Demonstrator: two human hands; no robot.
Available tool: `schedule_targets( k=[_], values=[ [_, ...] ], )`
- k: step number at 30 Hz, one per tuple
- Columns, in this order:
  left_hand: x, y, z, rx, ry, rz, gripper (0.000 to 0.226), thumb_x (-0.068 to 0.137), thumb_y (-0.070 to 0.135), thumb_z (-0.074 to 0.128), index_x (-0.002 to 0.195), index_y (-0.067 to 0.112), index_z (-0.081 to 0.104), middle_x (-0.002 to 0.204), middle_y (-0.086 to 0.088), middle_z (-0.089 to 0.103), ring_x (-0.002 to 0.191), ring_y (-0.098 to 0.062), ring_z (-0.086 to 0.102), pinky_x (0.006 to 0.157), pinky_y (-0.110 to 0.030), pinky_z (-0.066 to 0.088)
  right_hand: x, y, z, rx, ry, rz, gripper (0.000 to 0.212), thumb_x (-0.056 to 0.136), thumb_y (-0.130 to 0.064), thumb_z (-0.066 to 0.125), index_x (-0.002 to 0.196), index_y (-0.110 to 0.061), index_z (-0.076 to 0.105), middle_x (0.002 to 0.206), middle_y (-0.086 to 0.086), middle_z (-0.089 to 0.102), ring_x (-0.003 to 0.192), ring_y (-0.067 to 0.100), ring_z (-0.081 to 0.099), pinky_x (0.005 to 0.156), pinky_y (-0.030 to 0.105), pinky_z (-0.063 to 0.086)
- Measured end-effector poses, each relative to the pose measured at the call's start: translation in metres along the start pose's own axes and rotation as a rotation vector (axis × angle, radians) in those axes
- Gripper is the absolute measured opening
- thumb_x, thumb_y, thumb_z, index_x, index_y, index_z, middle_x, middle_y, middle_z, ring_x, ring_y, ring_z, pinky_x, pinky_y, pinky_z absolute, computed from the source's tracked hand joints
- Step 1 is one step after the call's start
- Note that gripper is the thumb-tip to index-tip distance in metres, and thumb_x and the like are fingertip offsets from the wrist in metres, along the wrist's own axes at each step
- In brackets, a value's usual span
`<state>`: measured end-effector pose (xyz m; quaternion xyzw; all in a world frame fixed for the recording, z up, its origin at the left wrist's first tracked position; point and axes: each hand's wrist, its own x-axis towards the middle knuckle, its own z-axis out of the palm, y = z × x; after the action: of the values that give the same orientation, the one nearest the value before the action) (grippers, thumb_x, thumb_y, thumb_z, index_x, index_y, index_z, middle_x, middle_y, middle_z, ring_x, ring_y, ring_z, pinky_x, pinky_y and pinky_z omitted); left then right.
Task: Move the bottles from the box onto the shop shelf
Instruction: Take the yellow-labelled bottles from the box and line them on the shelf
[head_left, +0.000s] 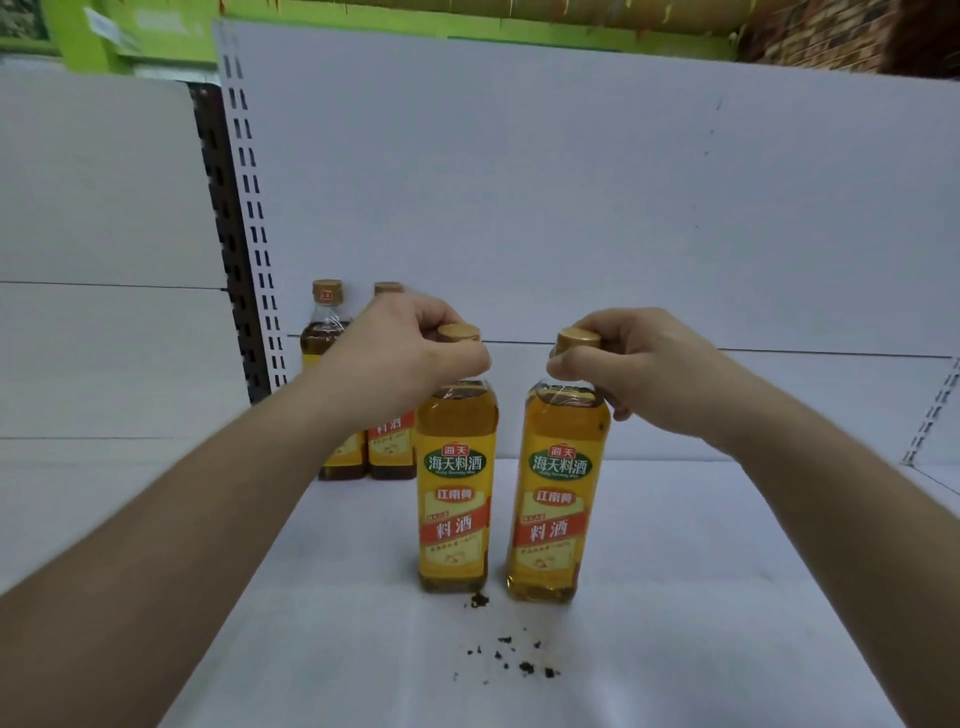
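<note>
White shop shelf carries two yellow-labelled bottles side by side near its front, not touching (dark crumbs lie scattered before them). Fingers curl round each neck under the cap: left hand on the left bottle, right hand on the right bottle. Two back bottles stand behind at the left.

Left hand round left bottle; right hand round right bottle (at the necks)

White back panel, green trim above.
</note>
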<state>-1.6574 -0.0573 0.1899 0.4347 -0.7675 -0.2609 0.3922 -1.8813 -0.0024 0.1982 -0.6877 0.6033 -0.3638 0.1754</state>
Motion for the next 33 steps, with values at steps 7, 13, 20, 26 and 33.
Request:
schedule_targets(
  k=[7, 13, 20, 26, 33],
  values=[
    [-0.008, -0.018, 0.007, -0.029, 0.023, 0.026, 0.023, 0.085, 0.047, 0.076, 0.099, 0.030, 0.071, 0.081, -0.002, 0.067, 0.078, -0.018, 0.066, 0.071, -0.039, 0.057, -0.009, 0.015, 0.009, 0.009, 0.015, -0.005, 0.027, 0.086, -0.054, 0.071, 0.104, -0.034, 0.068, 0.074, 0.000, 0.061, 0.069, 0.014, 0.059, 0.063, 0.034, 0.050],
    [-0.041, -0.057, 0.017, 0.000, -0.140, -0.147, 0.058, 0.063, 0.070, 0.078, 0.114, 0.046, 0.063, 0.098, 0.020, 0.074, 0.089, 0.001, 0.071, 0.080, -0.028, 0.059, -0.045, 0.056, 0.034, -0.028, -0.026, 0.119, 0.067, 0.076, -0.061, 0.077, 0.135, -0.047, 0.047, 0.102, -0.011, 0.061, 0.075, 0.008, 0.065, 0.063, 0.026, 0.049],
    [-0.066, -0.084, 0.041, 0.093, -0.179, -0.225, 0.029, 0.081, 0.056, 0.077, 0.105, 0.043, 0.067, 0.098, 0.024, 0.071, 0.084, 0.007, 0.066, 0.081, -0.026, 0.057, -0.060, 0.081, 0.072, 0.050, -0.041, 0.139, 0.049, 0.084, -0.052, 0.077, 0.124, -0.048, 0.050, 0.112, -0.024, 0.063, 0.084, -0.006, 0.067, 0.069, 0.018, 0.055],
    [-0.068, -0.093, 0.047, -0.009, -0.197, -0.245, 0.049, 0.078, 0.061, 0.073, 0.122, 0.045, 0.060, 0.116, 0.026, 0.070, 0.103, 0.001, 0.069, 0.097, -0.036, 0.057, -0.061, 0.089, 0.077, 0.122, -0.005, 0.122, 0.050, 0.083, -0.051, 0.078, 0.125, -0.047, 0.051, 0.112, -0.022, 0.065, 0.090, -0.006, 0.065, 0.074, 0.020, 0.057],
    [-0.061, -0.099, 0.050, 0.023, -0.184, -0.252, 0.053, 0.077, 0.067, 0.069, 0.123, 0.046, 0.058, 0.119, 0.024, 0.068, 0.102, 0.000, 0.069, 0.096, -0.038, 0.057, -0.053, 0.095, 0.081, 0.109, -0.019, 0.113, 0.054, 0.086, -0.053, 0.074, 0.132, -0.046, 0.047, 0.118, -0.021, 0.062, 0.092, -0.001, 0.066, 0.077, 0.022, 0.059]
  ],
)
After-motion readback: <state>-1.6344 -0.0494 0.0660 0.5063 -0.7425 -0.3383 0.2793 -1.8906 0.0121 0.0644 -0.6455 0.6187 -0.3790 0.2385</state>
